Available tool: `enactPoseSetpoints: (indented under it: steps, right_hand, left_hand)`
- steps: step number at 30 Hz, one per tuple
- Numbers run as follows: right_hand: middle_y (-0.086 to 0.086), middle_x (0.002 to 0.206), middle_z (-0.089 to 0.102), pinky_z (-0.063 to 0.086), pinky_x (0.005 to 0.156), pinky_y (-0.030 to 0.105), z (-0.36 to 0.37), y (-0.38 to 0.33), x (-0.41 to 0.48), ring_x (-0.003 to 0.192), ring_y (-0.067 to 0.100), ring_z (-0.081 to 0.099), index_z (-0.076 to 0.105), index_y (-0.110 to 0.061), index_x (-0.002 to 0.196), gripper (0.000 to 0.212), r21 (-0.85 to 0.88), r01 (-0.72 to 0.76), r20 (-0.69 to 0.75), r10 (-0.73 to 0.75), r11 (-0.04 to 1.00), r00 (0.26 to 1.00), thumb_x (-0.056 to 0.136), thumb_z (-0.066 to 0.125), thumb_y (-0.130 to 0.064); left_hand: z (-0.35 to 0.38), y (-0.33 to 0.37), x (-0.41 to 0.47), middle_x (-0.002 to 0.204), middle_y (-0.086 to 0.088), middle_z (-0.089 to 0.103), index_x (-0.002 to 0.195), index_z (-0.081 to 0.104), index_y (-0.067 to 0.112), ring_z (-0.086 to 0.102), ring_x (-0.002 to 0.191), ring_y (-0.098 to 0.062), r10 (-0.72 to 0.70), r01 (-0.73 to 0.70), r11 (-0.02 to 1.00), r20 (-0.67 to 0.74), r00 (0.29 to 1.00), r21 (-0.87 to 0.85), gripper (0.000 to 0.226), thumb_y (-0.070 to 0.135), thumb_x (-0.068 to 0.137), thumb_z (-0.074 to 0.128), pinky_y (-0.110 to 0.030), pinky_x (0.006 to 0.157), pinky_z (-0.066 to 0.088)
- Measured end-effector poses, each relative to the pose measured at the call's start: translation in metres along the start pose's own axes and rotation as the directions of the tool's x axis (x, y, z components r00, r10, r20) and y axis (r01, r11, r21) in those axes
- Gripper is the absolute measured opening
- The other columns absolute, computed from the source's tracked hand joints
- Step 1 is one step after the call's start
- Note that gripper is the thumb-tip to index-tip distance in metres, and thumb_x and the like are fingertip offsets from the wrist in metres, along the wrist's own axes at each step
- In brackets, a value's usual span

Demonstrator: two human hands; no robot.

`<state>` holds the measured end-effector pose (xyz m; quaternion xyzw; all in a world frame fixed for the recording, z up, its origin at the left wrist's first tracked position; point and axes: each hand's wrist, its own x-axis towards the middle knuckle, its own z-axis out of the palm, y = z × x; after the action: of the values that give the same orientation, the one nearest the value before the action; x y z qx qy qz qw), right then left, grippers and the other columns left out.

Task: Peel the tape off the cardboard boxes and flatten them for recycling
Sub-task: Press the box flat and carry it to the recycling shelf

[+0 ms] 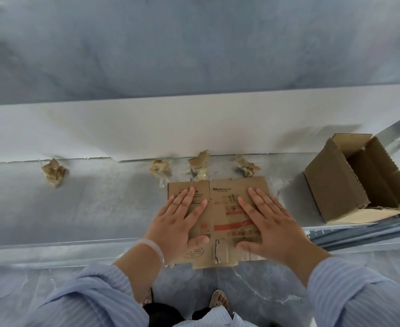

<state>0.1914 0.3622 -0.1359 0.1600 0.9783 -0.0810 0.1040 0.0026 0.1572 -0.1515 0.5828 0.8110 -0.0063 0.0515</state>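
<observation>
A flattened brown cardboard box [222,215] with red print and a barcode lies on the grey ledge [100,208], its near edge overhanging the ledge. My left hand [177,223] rests palm down on its left half, fingers spread. My right hand [272,225] lies palm down on its right half, fingers apart. Neither hand grips anything. Several crumpled wads of peeled tape sit along the back of the ledge: one at the far left [54,172], one [160,169], one [199,165] and one [247,167] just beyond the flat box.
An open, unflattened cardboard box [331,187] lies on its side at the right end of the ledge. A white wall strip [170,128] rises behind the ledge. A metal rail [364,232] runs at the lower right. My feet [217,300] stand on grey marbled floor below.
</observation>
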Motion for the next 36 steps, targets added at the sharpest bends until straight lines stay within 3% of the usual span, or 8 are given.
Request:
enactPoseSetpoints:
  steps: [9, 13, 19, 25, 27, 31, 34, 36]
  right_hand:
    - [0.001, 0.162, -0.001, -0.001, 0.117, 0.046, 0.001, -0.006, -0.003, 0.149, 0.018, 0.0, 0.005, -0.032, 0.154, 0.103, -0.009, -0.018, -0.045, 0.018, 1.0, 0.999, 0.071, 0.009, -0.093]
    - [0.0, 0.16, 0.021, 0.005, 0.116, 0.046, 0.001, -0.011, -0.012, 0.147, 0.018, 0.019, 0.026, -0.034, 0.151, 0.088, 0.022, -0.035, -0.058, 0.036, 0.999, 0.998, 0.08, 0.02, -0.087]
    - [-0.001, 0.163, 0.006, 0.002, 0.117, 0.043, 0.006, -0.008, -0.012, 0.149, 0.016, 0.002, 0.009, -0.033, 0.154, 0.093, 0.009, -0.04, -0.055, 0.041, 0.999, 0.998, 0.08, 0.018, -0.088]
    - [-0.004, 0.159, -0.017, -0.008, 0.117, 0.043, 0.003, -0.006, -0.005, 0.146, 0.014, -0.017, -0.015, -0.035, 0.149, 0.096, -0.009, -0.043, -0.026, 0.043, 0.999, 0.999, 0.072, -0.003, -0.091]
    - [-0.005, 0.157, -0.021, -0.009, 0.117, 0.043, 0.002, -0.006, -0.005, 0.146, 0.014, -0.019, -0.017, -0.036, 0.148, 0.095, -0.028, -0.047, -0.004, 0.046, 0.999, 0.999, 0.071, -0.003, -0.091]
    - [0.0, 0.162, 0.004, 0.0, 0.115, 0.044, 0.006, -0.006, -0.005, 0.149, 0.018, 0.001, 0.002, -0.033, 0.153, 0.092, -0.017, -0.058, -0.043, 0.057, 0.998, 0.997, 0.08, 0.014, -0.088]
    - [0.003, 0.161, 0.016, 0.006, 0.114, 0.045, 0.006, -0.006, -0.004, 0.148, 0.02, 0.012, 0.011, -0.03, 0.153, 0.092, -0.024, -0.067, -0.04, 0.066, 0.997, 0.997, 0.082, 0.018, -0.087]
    - [0.001, 0.162, 0.008, 0.002, 0.115, 0.044, 0.005, -0.006, -0.004, 0.149, 0.019, 0.004, 0.004, -0.031, 0.153, 0.093, -0.018, -0.061, -0.017, 0.061, 0.998, 0.998, 0.08, 0.013, -0.088]
  left_hand:
    - [-0.008, 0.003, -0.003, 0.16, -0.007, -0.005, 0.152, 0.003, 0.035, -0.002, 0.148, -0.024, -0.035, 0.035, 0.999, 0.082, 0.996, -0.005, 0.088, 0.083, 0.079, -0.001, -0.041, 0.119, -0.002]
    - [-0.012, 0.008, -0.015, 0.156, -0.007, 0.027, 0.147, 0.03, 0.033, 0.029, 0.143, -0.025, -0.051, 0.053, 0.997, 0.038, 0.998, -0.049, 0.079, 0.08, 0.084, 0.019, -0.045, 0.115, 0.018]
    - [-0.009, 0.006, -0.015, 0.154, -0.01, 0.032, 0.149, 0.03, 0.027, 0.034, 0.14, -0.026, -0.041, 0.042, 0.999, 0.03, 0.999, -0.005, 0.07, 0.068, 0.094, 0.014, -0.043, 0.116, 0.026]
    - [-0.01, -0.001, -0.007, 0.158, 0.0, -0.019, 0.147, -0.015, 0.039, -0.015, 0.146, -0.018, -0.014, 0.018, 0.999, 0.113, 0.994, -0.032, 0.076, 0.075, 0.08, -0.015, -0.037, 0.118, -0.009]
    - [-0.012, -0.004, -0.007, 0.159, 0.003, -0.012, 0.15, -0.007, 0.039, -0.009, 0.147, -0.016, -0.014, 0.022, 0.997, 0.104, 0.994, -0.078, 0.072, 0.073, 0.086, -0.004, -0.039, 0.12, -0.003]
    - [-0.021, -0.025, -0.013, 0.156, 0.005, 0.017, 0.151, 0.014, 0.027, 0.021, 0.143, -0.018, -0.222, 0.229, 0.947, 0.057, 0.973, -0.225, 0.077, 0.068, 0.086, 0.011, -0.04, 0.116, 0.026]
    - [-0.024, -0.044, -0.009, 0.159, 0.001, 0.01, 0.153, 0.01, 0.02, 0.012, 0.146, -0.02, -0.327, 0.349, 0.915, 0.135, 0.935, -0.202, 0.082, 0.07, 0.087, 0.013, -0.039, 0.119, 0.019]
    - [-0.029, -0.053, -0.002, 0.161, 0.001, 0.004, 0.154, 0.009, 0.018, 0.004, 0.148, -0.019, -0.386, 0.413, 0.889, 0.159, 0.908, -0.199, 0.075, 0.062, 0.094, 0.025, -0.039, 0.12, 0.013]
